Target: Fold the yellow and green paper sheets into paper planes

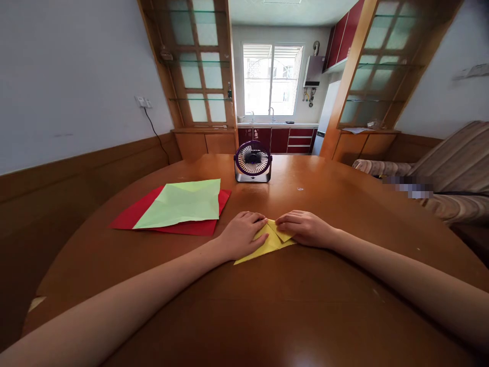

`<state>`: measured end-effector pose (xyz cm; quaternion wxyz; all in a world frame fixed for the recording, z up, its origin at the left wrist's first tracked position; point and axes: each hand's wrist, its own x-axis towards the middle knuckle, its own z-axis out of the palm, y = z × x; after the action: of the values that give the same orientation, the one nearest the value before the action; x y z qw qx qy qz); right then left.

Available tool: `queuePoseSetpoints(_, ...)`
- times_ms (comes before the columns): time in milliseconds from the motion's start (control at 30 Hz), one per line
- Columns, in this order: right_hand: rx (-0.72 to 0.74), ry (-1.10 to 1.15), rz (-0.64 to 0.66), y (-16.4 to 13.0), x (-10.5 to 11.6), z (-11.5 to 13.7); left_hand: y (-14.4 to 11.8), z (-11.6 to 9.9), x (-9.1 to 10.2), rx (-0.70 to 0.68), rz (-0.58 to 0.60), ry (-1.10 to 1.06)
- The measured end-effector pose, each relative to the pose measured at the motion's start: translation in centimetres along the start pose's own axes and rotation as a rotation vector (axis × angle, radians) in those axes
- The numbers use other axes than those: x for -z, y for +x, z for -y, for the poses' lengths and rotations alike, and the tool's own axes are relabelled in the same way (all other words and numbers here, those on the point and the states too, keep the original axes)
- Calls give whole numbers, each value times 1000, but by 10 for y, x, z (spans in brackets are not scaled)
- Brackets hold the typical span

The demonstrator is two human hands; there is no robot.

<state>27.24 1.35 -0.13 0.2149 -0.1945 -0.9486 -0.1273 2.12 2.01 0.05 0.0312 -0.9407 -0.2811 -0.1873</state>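
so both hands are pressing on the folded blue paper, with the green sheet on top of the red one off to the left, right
Not quite: the folded paper under the left hand and right hand is yellow, not blue, as the head view shows. The green sheet does lie on the red one, to the left.

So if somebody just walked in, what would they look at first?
Probably the two hands, left hand and right hand, pressing flat on a folded yellow paper in the middle of the round wooden table. Next, the light green sheet lying on a red sheet to the left, and the small purple fan behind.
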Motion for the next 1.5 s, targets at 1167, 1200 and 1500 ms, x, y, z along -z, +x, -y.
queuePoseSetpoints(1167,64,209,36,-5,10,13,-4,11,-6,-120,176,-54)
queuePoseSetpoints(1200,69,206,37,-5,10,13,-4,11,-6,-120,175,-56)
queuePoseSetpoints(1500,71,201,37,-4,12,13,-4,6,1,-200,25,-109)
